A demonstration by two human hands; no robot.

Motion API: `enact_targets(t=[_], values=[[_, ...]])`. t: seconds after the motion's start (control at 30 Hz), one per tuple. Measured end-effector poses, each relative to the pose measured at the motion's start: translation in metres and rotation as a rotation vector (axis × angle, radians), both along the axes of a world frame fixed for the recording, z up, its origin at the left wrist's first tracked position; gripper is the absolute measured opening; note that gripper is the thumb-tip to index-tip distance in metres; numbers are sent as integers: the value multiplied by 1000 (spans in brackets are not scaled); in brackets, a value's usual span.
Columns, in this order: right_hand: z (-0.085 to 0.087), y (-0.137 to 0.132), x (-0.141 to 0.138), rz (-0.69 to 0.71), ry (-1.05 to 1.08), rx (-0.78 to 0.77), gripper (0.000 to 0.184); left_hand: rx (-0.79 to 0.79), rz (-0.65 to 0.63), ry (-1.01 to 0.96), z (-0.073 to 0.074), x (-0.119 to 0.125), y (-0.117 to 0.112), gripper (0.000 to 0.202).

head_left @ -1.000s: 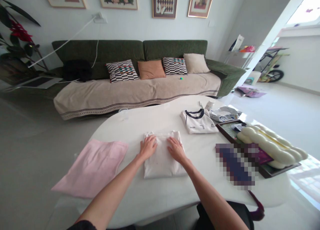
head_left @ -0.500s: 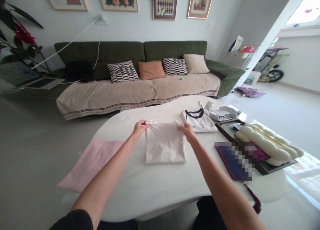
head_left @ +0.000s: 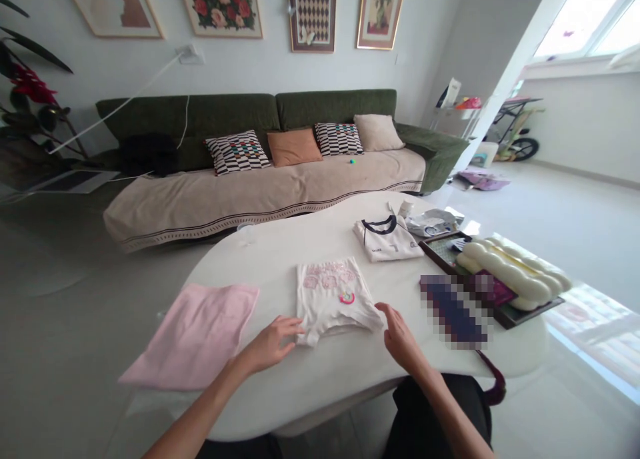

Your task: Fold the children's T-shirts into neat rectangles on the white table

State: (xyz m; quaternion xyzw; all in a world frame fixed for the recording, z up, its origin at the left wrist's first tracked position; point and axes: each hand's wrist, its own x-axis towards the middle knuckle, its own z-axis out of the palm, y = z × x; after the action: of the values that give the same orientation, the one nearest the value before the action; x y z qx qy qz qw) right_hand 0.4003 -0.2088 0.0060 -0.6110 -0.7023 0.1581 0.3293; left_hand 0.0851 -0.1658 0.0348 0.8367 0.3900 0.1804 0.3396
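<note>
White garment (head_left: 333, 298) lies flat on the white table (head_left: 260, 272), mid-table between the hands, pink and rainbow print facing up, its lower edge bunched into a rough fold toward the person. Left hand (head_left: 273, 344) sits low on the tabletop at the garment's lower left corner, palm down, fingers loosely apart, tips at the fabric edge; no grip on it. Right hand (head_left: 400, 336) is at the lower right corner, just beside the cloth, fingers close together and curved, not clamped on anything. Pink cloth (head_left: 193, 336), folded flat, lies left of the left hand, well clear of the garment. Beyond the garment, folded white T-shirt (head_left: 385, 240) with navy collar, lettering on its front. Near it, a crumpled packet (head_left: 433, 222) and, further left, a clear cup (head_left: 245, 232). Right side: dark tray (head_left: 440, 252) at the table edge, carrying a cream quilted pad (head_left: 510, 269). A pixelated patch (head_left: 453, 310) hides an item in front of the tray; cannot tell what it is. A dark red strap (head_left: 493, 379) hangs off the table edge. Behind the table, a green sofa (head_left: 200, 116) with a beige throw (head_left: 250, 199) and patterned cushions (head_left: 237, 151).
</note>
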Motion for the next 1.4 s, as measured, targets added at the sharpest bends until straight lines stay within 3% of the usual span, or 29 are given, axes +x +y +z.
enact_targets(t=[0.07,0.17,0.27,0.37,0.43,0.57,0.73,0.8,0.87,0.93,1.0,1.1,1.17,1.27,1.4], values=[[1,-2,-27,-59,-147,-60,47,58,74,44,-16,1,-6,38],[12,18,-86,-86,-276,-138,34,138,173,102,-39,16,-15,38],[18,49,-140,-177,-305,-190,45,207,300,135,-59,36,-30,40],[16,71,-171,-254,-328,-240,56,211,365,134,-68,48,-47,43],[13,75,-178,-224,-346,-250,55,179,356,112,-66,49,-57,41],[8,61,-166,51,-395,-238,49,138,271,-16,-47,41,-77,31],[15,45,-97,450,-447,-279,52,189,304,-109,-15,22,-92,29],[22,48,-63,475,-465,-305,49,213,312,-106,-6,18,-87,29],[28,53,-38,385,-485,-321,44,250,312,-92,-1,21,-74,30],[29,56,-30,204,-498,-324,42,298,300,-54,-3,31,-53,32],[23,51,-39,-1,-499,-335,42,338,276,28,-11,46,-28,35],[-1,35,-67,-211,-489,-379,56,326,276,228,-31,66,4,44],[-20,24,-79,-275,-486,-381,64,322,298,335,-44,72,13,47],[-38,21,-74,-224,-492,-342,65,384,302,395,-59,70,0,50],[-30,39,-40,122,-516,-324,67,387,404,498,-68,70,-53,56]])
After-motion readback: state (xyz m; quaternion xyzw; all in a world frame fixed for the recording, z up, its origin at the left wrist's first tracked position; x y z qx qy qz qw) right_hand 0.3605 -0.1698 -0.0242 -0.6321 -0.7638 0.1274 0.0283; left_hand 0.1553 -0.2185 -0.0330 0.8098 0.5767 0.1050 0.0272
